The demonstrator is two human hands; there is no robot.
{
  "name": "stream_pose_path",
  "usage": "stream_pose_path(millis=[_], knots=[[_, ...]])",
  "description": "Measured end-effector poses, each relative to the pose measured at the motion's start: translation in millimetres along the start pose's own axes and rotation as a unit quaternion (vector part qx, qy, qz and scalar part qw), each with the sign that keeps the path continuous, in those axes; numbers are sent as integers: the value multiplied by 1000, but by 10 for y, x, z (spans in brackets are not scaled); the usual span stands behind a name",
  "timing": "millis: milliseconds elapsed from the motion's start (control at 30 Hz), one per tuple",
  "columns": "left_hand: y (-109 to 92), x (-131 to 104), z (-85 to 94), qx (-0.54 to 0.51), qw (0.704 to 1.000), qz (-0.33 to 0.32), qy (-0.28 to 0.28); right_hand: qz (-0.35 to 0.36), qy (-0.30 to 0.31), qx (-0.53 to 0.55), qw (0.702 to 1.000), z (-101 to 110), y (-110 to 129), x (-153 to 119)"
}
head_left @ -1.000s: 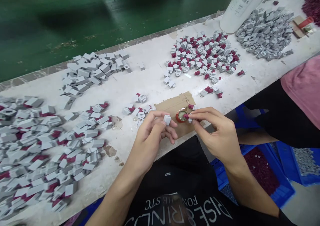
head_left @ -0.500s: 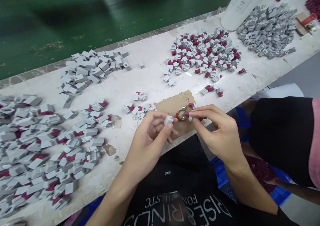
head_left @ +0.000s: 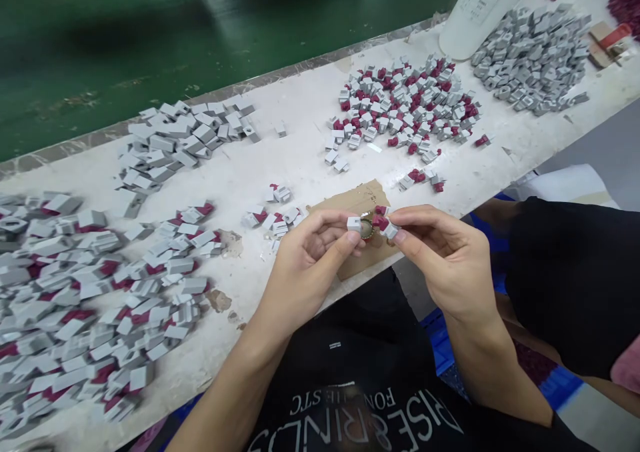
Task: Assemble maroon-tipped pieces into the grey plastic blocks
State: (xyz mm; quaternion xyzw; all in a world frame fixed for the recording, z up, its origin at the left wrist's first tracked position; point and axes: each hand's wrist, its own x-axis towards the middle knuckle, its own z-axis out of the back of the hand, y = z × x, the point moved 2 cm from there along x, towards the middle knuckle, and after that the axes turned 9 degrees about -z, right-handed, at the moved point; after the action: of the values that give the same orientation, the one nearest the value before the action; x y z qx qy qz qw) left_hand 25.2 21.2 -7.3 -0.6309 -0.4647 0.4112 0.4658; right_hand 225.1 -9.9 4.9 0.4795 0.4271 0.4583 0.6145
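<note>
My left hand (head_left: 320, 245) pinches a small grey plastic block (head_left: 354, 224) between thumb and forefinger. Facing it, my right hand (head_left: 440, 252) grips a grey-and-maroon plastic piece (head_left: 384, 224), its maroon end turned toward the block. A narrow gap separates the two parts. Beneath them a bottle cap (head_left: 367, 229) with a crimped rim rests on a piece of brown cardboard (head_left: 345, 202); the fingers partly cover it. Just left of the cardboard lie several grey-and-maroon pieces (head_left: 280, 222).
Grey-and-maroon pieces cover the table's left (head_left: 100, 292); another such heap (head_left: 410, 105) sits beyond the cardboard. Grey blocks form piles at back left (head_left: 185, 139) and back right (head_left: 535, 59). A white plastic bottle (head_left: 480, 12) stands at the back edge. Another person's dark clothing (head_left: 570, 272) is at right.
My right hand has lifted its piece from over the cap and turned the maroon end toward the left. My left hand has moved its block slightly right and up, nearer to it.
</note>
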Motion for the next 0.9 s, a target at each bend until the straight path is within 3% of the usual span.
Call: stream_pose_path(millis=[367, 633, 800, 900], knots=[[20, 13, -37, 0, 1000, 16, 13, 3, 15, 1, 1000, -18, -30, 5], [13, -37, -67, 30, 998, -41, 33, 3, 71, 16, 997, 7, -4, 14], [-47, -88, 15, 68, 994, -50, 66, -5, 124, 50, 991, -36, -22, 25], [-153, -71, 169, 173, 980, -74, 70, 19, 140, 12, 990, 2, -33, 138]])
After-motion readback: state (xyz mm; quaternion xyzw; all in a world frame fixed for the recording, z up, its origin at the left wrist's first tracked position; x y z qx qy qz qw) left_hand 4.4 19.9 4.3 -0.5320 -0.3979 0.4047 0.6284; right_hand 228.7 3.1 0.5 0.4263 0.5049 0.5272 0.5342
